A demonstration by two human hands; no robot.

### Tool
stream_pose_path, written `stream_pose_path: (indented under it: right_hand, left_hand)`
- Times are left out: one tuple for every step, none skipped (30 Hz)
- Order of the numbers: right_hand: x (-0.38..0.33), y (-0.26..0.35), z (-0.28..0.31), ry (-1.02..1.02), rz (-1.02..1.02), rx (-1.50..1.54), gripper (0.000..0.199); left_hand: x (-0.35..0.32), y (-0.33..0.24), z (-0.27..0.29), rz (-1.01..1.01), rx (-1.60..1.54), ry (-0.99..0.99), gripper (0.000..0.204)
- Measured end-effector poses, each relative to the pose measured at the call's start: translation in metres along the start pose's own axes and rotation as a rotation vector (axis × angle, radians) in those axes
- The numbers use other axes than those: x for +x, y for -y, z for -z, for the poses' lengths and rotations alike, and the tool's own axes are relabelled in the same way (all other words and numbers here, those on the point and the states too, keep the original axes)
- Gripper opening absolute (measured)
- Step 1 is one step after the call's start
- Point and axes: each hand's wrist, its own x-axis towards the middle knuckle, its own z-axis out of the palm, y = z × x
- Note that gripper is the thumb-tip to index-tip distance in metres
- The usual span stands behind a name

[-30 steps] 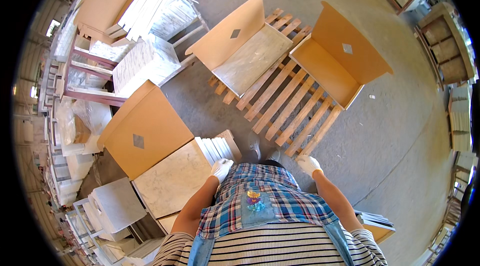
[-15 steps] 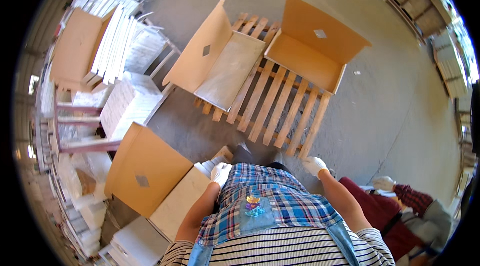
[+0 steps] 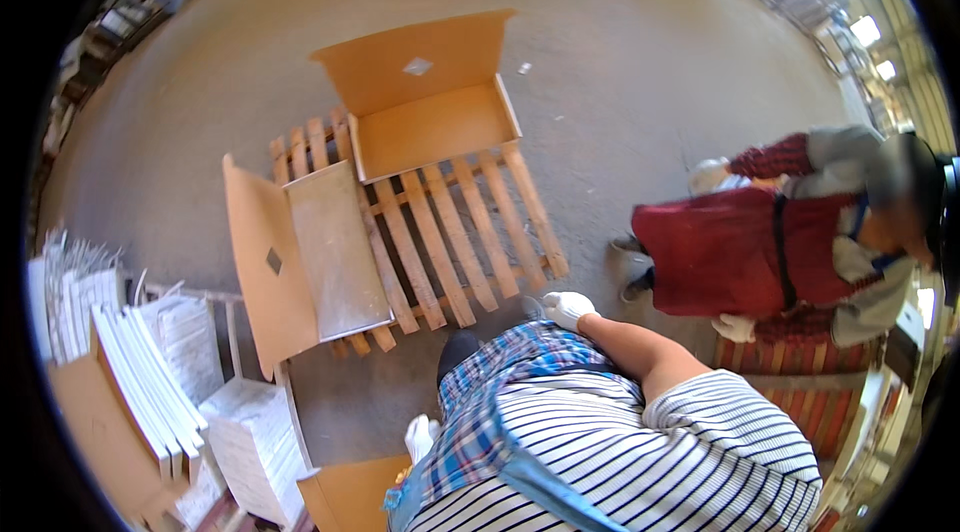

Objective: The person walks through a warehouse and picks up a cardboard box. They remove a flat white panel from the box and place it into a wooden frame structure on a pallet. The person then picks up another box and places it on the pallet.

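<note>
Bare concrete floor (image 3: pixel 640 62) carries a slatted wooden pallet (image 3: pixel 450 232) lifting two open brown cardboard boxes (image 3: pixel 430 102) off the ground, near your white-gloved right hand (image 3: pixel 566 309) and left hand (image 3: pixel 421 435), both empty, loosely curled.

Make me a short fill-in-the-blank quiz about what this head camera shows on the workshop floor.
1. Two open cardboard boxes rest on a slatted wooden ____.
2. Both hands, the left hand and the right hand, wear gloves coloured ____.
3. The co-worker bending over at the right wears an apron coloured ____.
4. Neither hand holds anything; the right hand is nearest the pallet's ____ edge.

Missing words: pallet; white; red; near
</note>
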Motion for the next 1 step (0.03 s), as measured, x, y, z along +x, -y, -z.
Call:
stream_pose_path:
  right_hand:
    - [-0.013, -0.0012, 0.01, 0.02, -0.042, -0.014, 0.044]
  left_hand:
    - [0.0003, 0.0088, -0.0039, -0.026, -0.012, 0.024, 0.039]
